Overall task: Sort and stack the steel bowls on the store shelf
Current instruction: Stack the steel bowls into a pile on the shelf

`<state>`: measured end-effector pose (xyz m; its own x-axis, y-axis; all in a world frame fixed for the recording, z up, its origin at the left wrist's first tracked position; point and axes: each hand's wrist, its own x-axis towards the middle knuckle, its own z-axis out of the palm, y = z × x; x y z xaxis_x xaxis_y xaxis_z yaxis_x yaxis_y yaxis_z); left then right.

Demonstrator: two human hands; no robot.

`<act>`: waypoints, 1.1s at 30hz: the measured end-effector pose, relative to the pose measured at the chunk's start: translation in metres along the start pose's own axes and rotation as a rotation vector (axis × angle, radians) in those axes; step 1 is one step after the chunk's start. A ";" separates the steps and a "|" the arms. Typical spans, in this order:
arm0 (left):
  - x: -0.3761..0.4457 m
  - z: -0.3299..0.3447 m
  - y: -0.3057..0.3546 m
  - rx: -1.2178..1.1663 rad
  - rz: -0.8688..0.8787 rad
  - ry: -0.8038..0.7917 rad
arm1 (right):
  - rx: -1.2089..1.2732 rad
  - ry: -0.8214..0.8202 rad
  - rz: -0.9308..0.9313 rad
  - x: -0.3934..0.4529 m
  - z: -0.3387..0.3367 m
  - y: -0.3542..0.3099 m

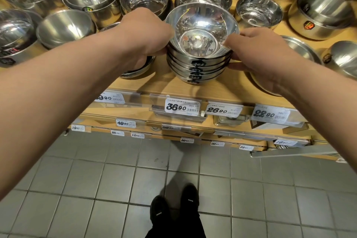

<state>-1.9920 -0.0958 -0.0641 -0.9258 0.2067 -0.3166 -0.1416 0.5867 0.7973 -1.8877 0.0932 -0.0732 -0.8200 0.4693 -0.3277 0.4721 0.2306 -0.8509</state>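
1. Nearest the camera, black shoes (173, 210) are seen on a grey tiled floor (96, 179); price tags (182, 107) are fixed along the shelf edge above
2. A nested stack of steel bowls (201, 44) is held at the front of the wooden shelf (154, 87), its axis roughly upright, mouth tilted slightly toward the viewer
3. The left hand (144, 38) is curled against the stack's left side; the right hand (257, 54) grips the right side, fingers under the rims. The stack lies directly between both hands, neither clearly nearer
4. Whether the stack's base rests on the shelf cannot be told
5. Behind, other bowls (144, 0) and a deeper pot (322, 13) are ranged in rows; the gap behind the stack is judged tight
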 end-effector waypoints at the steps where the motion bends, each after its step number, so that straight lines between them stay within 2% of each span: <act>1: -0.001 0.000 0.001 0.019 0.000 -0.003 | 0.003 -0.001 0.006 0.000 -0.001 0.000; 7: 0.002 0.000 0.001 0.057 0.027 0.022 | 0.044 -0.011 0.026 0.000 -0.002 0.000; 15: 0.003 0.002 0.000 0.002 -0.012 -0.023 | 0.124 -0.028 0.042 -0.002 0.000 0.003; 22: 0.003 0.002 -0.001 -0.014 -0.030 -0.029 | 0.131 -0.011 0.036 -0.005 0.000 0.003; 29: -0.001 0.004 -0.003 -0.145 -0.038 -0.022 | 0.123 -0.034 0.017 -0.012 0.001 0.000; 33: -0.001 0.003 -0.003 -0.119 -0.042 -0.031 | 0.118 -0.036 0.015 -0.014 0.001 -0.001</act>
<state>-1.9893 -0.0958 -0.0676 -0.9072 0.2089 -0.3651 -0.2222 0.4990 0.8376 -1.8768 0.0855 -0.0679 -0.8254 0.4405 -0.3531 0.4442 0.1206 -0.8878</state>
